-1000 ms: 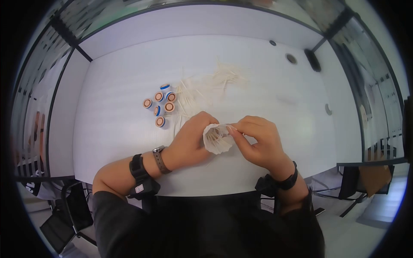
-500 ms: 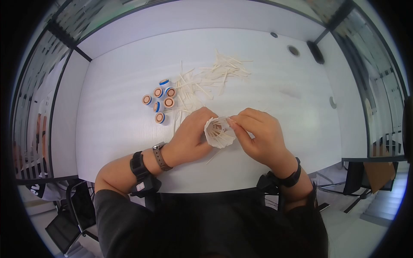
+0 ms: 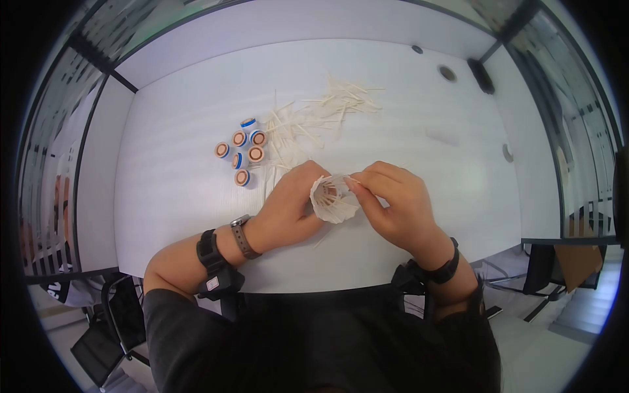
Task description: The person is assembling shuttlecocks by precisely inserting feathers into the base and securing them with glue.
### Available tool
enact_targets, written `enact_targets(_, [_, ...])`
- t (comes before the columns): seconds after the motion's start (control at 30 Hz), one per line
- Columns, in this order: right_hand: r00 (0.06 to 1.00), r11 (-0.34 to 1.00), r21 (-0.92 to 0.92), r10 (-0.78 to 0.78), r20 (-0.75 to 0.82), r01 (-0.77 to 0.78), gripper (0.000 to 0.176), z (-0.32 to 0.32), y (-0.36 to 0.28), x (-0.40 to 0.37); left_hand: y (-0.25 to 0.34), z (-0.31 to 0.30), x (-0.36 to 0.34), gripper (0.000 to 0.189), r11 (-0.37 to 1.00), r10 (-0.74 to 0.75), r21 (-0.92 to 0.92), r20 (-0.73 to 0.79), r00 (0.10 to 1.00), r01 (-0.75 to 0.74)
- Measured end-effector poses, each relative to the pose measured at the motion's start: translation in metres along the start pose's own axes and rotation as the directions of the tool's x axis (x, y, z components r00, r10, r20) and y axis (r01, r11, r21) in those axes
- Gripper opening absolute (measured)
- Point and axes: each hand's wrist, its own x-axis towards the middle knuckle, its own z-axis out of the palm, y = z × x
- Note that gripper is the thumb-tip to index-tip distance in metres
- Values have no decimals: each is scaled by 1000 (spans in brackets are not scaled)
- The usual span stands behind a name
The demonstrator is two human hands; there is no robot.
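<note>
L hand (image 3: 288,209) gripping white cup (image 3: 333,203), cup sitting btwn both hands, R hand (image 3: 395,208) pinching toothpick (image 3: 352,178) at cup's rim, loose pile (image 3: 314,121) lying just beyond.

White ribbed cup (image 3: 333,200); pale tan sticks (image 3: 322,112) at 12 o'clock; orange-faced, blue-and-white-banded discs (image 3: 240,149) at 10 o'clock; plain white table (image 3: 170,216).

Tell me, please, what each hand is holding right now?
Left hand: closed around the white paper cup.
Right hand: closed, pinching a toothpick at the cup's rim.
</note>
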Motion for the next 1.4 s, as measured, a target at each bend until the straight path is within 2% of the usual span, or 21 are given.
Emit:
enact_targets(0.27, [998, 995, 80, 61, 29, -63, 4, -1, 2, -1, 0, 0, 0, 27, 1000, 5, 10, 4, 1000, -5])
enact_targets(0.37, [999, 996, 78, 42, 13, -43, 4, -1, 1, -1, -1, 0, 0, 28, 1000, 20, 16, 1, 1000, -20])
enact_targets(0.57, [998, 997, 55, 58, 33, -60, 4, -2, 2, -2, 0, 2, -1, 28, 1000, -27, -7, 1, 1000, 27])
enact_targets(0.77, [994, 998, 32, 58, 90, -61, 5, -5, 1, -1, -2, -2, -1, 27, 1000, -13, 23, 54, 998, 11])
enact_targets(1.07, [999, 1000, -13, 17, 48, -17, 7, -2, 3, -3, 1, -1, -1, 27, 996, -81, -20, 36, 996, 82])
enact_targets(1.4, [997, 998, -50, 37, 64, -34, 6, -3, 3, -3, 1, -1, -1, 33, 999, -44, 25, 23, 999, 43])
